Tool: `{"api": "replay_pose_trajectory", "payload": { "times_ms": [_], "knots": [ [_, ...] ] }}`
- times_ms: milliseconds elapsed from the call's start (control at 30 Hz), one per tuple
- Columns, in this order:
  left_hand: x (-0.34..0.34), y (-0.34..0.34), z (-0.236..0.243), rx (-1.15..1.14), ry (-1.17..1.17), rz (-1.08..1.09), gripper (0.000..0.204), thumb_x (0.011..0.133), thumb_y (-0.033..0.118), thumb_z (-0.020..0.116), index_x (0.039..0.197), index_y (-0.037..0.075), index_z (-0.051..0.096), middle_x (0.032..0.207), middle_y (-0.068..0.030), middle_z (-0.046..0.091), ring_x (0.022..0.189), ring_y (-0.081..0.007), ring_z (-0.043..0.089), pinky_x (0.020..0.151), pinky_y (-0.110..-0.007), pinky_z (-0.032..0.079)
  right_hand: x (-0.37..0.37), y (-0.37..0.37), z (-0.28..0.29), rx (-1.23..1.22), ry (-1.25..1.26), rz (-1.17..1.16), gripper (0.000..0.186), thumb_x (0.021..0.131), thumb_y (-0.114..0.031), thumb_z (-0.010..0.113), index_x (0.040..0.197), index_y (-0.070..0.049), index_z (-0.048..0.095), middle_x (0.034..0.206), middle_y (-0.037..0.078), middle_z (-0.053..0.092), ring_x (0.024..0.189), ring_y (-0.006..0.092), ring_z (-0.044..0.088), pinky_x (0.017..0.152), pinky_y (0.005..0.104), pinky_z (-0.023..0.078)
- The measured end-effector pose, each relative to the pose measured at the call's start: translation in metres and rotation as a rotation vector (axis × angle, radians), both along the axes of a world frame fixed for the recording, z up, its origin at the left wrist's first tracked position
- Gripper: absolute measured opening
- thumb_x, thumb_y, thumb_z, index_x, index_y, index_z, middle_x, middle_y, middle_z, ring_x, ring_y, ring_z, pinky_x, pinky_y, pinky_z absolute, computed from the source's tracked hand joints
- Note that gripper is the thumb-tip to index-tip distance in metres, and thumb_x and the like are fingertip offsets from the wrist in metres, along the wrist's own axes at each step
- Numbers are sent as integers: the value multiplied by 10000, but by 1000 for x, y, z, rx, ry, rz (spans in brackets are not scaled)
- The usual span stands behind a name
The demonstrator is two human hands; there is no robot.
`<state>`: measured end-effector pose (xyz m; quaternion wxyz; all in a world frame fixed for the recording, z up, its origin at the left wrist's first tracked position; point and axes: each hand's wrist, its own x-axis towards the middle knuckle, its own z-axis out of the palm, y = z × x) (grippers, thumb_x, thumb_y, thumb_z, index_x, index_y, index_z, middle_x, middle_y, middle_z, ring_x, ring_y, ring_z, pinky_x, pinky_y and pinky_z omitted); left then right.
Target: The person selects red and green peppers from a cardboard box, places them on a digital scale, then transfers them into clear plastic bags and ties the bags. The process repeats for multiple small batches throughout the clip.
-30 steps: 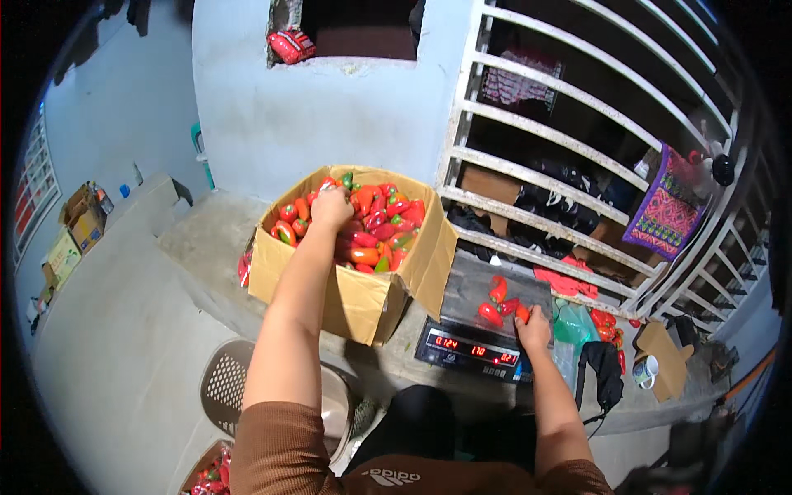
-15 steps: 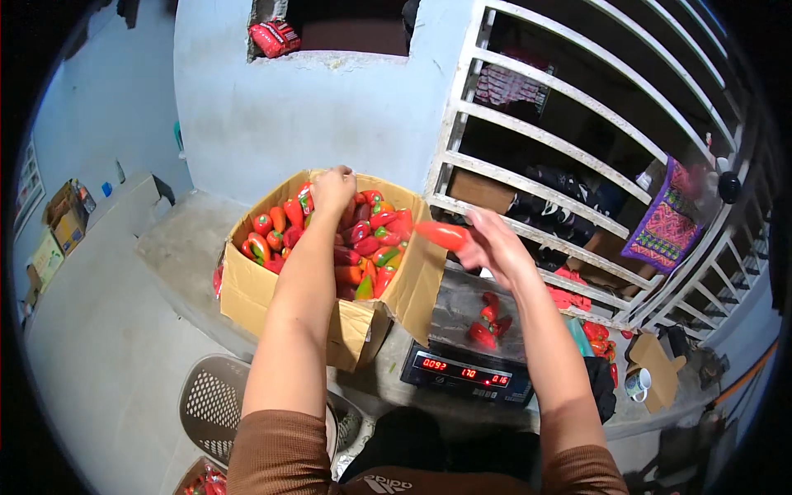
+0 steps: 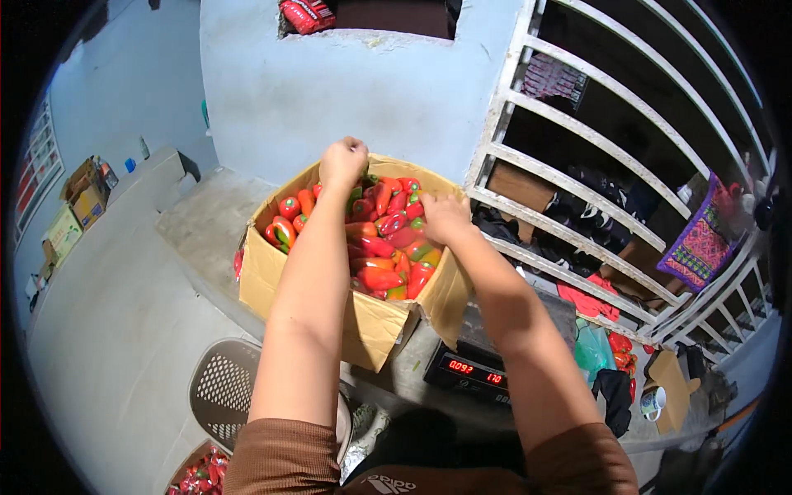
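Note:
A cardboard box (image 3: 318, 326) full of shiny peppers (image 3: 392, 247), mostly red with some green and orange, stands in front of me. My left hand (image 3: 342, 165) is closed at the box's far rim; what is in its fingers, if anything, I cannot make out. Inside the box's right side, my right hand (image 3: 445, 219) lies over the peppers with its fingers apart, and no pepper shows in its grasp. A digital scale (image 3: 470, 371) with a lit red display sits right of the box, its plate partly covered by my right forearm.
A perforated plastic basket (image 3: 223, 388) and a box of wrapped red peppers (image 3: 198, 474) stand below left. White bars (image 3: 569, 194) line the right. More red peppers (image 3: 623, 355), a green bag (image 3: 591, 351), a mug (image 3: 652, 403) and an opened carton (image 3: 672, 388) lie at the right.
My right hand has moved from above the scale's left side into the box; the red pepper it held no longer shows in it. My left hand stays by the far rim. The view has shifted.

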<state>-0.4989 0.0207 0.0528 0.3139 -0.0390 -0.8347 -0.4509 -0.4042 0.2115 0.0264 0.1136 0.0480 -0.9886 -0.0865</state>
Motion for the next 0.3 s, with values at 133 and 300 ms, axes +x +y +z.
{"api": "replay_pose_trajectory", "payload": {
  "times_ms": [133, 300],
  "knots": [
    [-17, -42, 10, 962, -334, -260, 204, 766, 254, 539, 645, 91, 557, 493, 25, 414, 417, -101, 358, 373, -265, 277, 19, -10, 9, 16, -235, 308, 407, 719, -239, 631, 1081, -91, 516, 1069, 99, 545, 1015, 274, 528, 873, 457, 392],
    [-22, -58, 4, 1419, -293, -347, 268, 774, 227, 524, 984, 63, 557, 536, 22, 390, 412, -88, 317, 360, -252, 230, 21, -48, -3, -137, -303, 493, 610, 703, -325, 675, 1221, -107, 438, 1140, 152, 494, 1051, 268, 513, 843, 400, 442]
  ]
}}
